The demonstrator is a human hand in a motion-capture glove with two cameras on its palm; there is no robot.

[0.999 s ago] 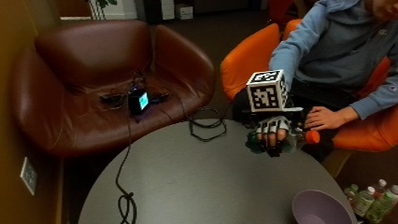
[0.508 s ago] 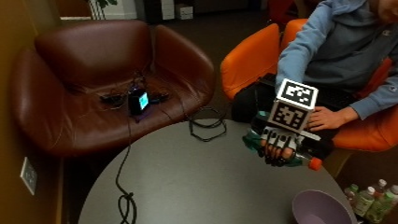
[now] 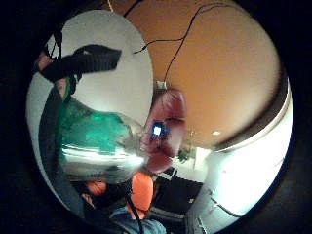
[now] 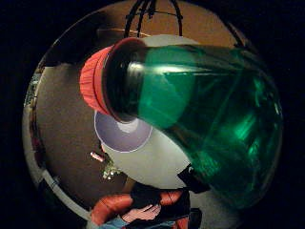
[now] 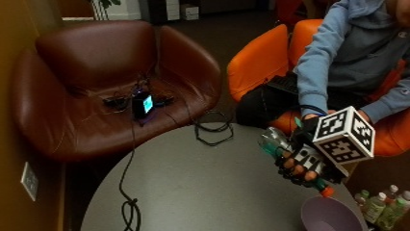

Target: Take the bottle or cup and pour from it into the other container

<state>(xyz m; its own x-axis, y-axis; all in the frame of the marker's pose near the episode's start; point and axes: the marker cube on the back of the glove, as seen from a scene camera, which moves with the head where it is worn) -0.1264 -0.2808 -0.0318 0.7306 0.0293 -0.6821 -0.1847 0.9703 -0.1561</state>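
My gloved right hand (image 5: 307, 163) is curled round the green bottle (image 4: 209, 119), holding it off the surface (image 5: 205, 187), tipped w/ its orange cap (image 5: 326, 192) end down. Cap is on, right above the rim of the lilac bowl (image 5: 330, 216), which sits at the surface edge nearest me. Bottle base (image 5: 272, 139) points up & away toward the middle. Beyond: black cable loop (image 5: 213, 129) on the far edge, then a brown leather chair (image 5: 96, 67) w/ a lit device (image 5: 142, 103) on its seat
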